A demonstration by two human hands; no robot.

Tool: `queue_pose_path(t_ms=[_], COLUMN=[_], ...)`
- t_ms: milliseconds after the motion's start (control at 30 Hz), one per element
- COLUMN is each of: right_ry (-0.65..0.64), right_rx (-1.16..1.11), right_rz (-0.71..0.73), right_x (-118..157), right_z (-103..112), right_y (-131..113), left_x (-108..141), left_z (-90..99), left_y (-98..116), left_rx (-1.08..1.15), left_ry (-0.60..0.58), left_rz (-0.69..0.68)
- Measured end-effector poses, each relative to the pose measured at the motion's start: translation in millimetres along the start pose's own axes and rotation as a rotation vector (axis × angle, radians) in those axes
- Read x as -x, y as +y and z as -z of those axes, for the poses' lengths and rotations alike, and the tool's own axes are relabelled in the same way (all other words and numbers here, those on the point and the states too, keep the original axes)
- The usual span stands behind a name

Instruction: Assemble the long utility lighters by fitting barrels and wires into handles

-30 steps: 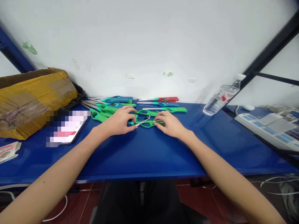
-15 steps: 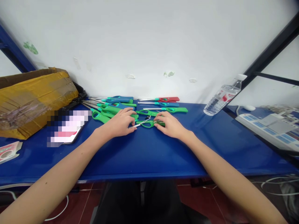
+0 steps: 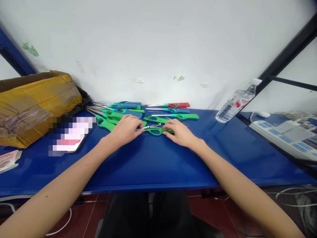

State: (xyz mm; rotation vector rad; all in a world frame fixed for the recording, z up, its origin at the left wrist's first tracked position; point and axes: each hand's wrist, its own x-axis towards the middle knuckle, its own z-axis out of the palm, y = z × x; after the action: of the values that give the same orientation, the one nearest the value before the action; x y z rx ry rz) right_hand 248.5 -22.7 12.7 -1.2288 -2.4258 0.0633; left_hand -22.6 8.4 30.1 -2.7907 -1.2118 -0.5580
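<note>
My left hand [image 3: 125, 129] is closed, its thumb and fingertips pinching a thin silver metal tube [image 3: 149, 126]. Fine wire ends show at the tube's right tip. To its right, my right hand [image 3: 180, 133] is closed on a green lighter handle shell [image 3: 156, 133], which lies with its trigger loop toward the left hand. The tube's tip is just above this loop; I cannot tell if they touch. Behind it lies another green handle shell [image 3: 155, 119], partly hidden by the right fingers. Left of these, long-necked lighters [image 3: 109, 124] with green and blue handles lie in a pile, partly behind my left hand.
Red, blue and green lighters [image 3: 184, 116] lie in a row near the wall. A cardboard box [image 3: 42, 109] and a phone [image 3: 79, 137] are at left. On the right, a water bottle [image 3: 235, 102] leans by a frame post, near a power strip [image 3: 282, 137].
The metal tube in my left hand has turned from a slant to nearly level, and my left fingers have closed in tighter around it. My right hand has barely moved.
</note>
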Motion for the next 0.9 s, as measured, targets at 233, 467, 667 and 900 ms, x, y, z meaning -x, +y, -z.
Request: queue_pose_path(t_ms=[233, 467, 667, 900], right_ry=[0.001, 0.104, 0.037, -0.089], right_rx=[-0.004, -0.051, -0.009, 0.089], right_rz=[0.003, -0.019, 0.014, 0.081], right_x=[0, -5, -24, -39], right_z=[0, 5, 0, 1], right_y=[-1, 3, 18, 22], left_x=[0, -1, -2, -1], left_z=[-3.3, -13.3, -14.9, -18.5], left_y=[3, 0, 2, 5], left_rx=[-0.090, -0.099, -0.049, -0.020], left_ry=[0.038, 0.039, 0.039, 0.093], left_rz=[0.030, -0.027, -0.043, -0.051])
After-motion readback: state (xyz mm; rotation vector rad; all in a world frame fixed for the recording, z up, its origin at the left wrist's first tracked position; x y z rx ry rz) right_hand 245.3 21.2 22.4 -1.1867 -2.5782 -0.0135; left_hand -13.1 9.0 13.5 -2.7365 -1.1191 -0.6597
